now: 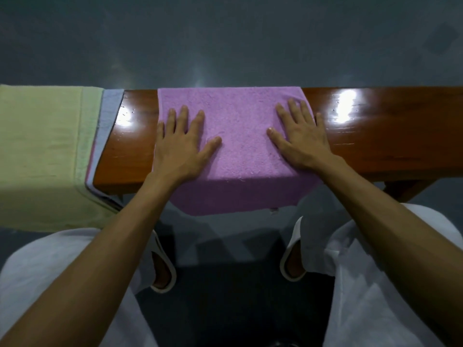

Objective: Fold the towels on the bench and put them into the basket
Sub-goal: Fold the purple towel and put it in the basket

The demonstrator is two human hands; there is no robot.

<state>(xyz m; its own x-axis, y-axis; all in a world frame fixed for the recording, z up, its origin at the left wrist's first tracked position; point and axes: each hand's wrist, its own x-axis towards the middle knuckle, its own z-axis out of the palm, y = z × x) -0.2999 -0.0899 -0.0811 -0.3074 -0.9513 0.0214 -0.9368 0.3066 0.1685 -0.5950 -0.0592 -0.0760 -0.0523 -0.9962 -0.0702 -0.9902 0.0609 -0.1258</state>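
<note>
A purple towel [238,136] lies across the glossy brown wooden bench [380,136], its near edge hanging over the front. My left hand [180,144] lies flat on the towel's left side with fingers spread. My right hand [300,136] presses flat on its right side, fingers straight. At the bench's left end is a stack of towels: a yellow towel [37,151] on top, with a green towel [86,131] and a light blue towel [107,113] showing at its right edge. No basket is in view.
Dark grey floor [225,41] stretches beyond the bench. Below the bench are my white-trousered legs and my feet in white slippers [162,271]. A bench leg [408,189] shows at the right. Bare bench top lies on both sides of the purple towel.
</note>
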